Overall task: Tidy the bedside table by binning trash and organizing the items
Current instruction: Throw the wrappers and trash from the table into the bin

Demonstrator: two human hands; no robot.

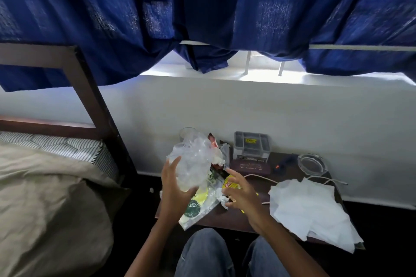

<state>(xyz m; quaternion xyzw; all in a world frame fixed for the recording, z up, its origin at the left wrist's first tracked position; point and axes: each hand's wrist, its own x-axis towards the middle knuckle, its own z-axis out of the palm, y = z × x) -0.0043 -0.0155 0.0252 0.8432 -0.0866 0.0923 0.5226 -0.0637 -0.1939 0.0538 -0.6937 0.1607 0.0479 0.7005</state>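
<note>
Head view: your left hand [174, 186] grips crumpled plastic [193, 159]; your spread right hand [240, 195] hovers over the yellow wrapper [229, 184].

You wear faded blue-grey denim jeans [202, 252], creased and washed paler over both knees, and no sleeve covers your left forearm [153, 245] or right forearm [281, 240], which run bare up to your bare left hand [173, 186] and right hand [238, 191].
</note>
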